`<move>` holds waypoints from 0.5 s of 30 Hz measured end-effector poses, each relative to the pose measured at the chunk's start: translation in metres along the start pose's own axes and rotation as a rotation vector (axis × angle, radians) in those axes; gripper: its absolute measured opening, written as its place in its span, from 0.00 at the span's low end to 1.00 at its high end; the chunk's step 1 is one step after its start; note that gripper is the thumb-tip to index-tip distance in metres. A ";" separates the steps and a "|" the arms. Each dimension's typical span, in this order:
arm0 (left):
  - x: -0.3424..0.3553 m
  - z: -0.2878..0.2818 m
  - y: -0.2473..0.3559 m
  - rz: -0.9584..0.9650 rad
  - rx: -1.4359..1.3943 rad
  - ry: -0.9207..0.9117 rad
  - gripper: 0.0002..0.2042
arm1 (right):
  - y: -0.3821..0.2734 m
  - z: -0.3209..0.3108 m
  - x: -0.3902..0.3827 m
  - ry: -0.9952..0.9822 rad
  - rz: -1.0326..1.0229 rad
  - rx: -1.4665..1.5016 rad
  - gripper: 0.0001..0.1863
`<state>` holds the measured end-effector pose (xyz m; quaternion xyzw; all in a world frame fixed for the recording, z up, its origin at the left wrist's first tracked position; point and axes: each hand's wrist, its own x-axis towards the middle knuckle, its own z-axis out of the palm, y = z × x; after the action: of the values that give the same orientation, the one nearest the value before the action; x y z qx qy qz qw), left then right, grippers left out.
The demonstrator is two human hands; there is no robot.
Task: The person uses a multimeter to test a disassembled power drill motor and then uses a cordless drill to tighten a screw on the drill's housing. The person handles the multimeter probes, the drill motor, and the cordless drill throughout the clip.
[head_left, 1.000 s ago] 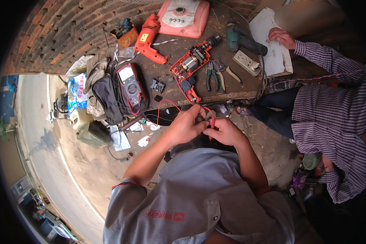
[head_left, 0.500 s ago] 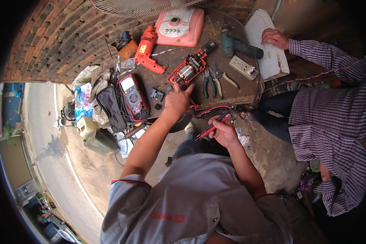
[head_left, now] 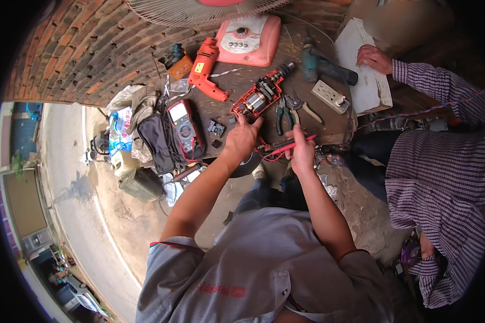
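Workbench [head_left: 331,125] now nearer the right hand [head_left: 300,153] and red probe [head_left: 283,147]

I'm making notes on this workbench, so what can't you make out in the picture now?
In the head view:
- Opened orange drill: handle end partly hidden by the left hand.
- Red test probe: partly covered by the right hand.
- Multimeter screen: any reading is too small.
- Fan: cut off by the top edge.
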<state>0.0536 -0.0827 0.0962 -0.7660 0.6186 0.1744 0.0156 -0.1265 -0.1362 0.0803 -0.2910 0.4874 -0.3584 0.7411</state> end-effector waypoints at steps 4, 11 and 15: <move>-0.002 -0.010 -0.005 0.032 -0.058 -0.019 0.29 | 0.020 0.016 0.005 -0.239 -0.028 -0.532 0.16; -0.008 0.004 -0.009 0.061 -0.177 0.120 0.29 | 0.044 0.017 0.017 -0.293 -0.161 -0.911 0.16; 0.000 0.000 0.008 -0.015 -0.084 0.011 0.28 | 0.043 0.017 0.011 -0.293 -0.166 -1.013 0.16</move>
<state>0.0466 -0.0850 0.0979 -0.7716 0.6049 0.1959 -0.0186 -0.0968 -0.1197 0.0473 -0.6970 0.4661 -0.0914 0.5371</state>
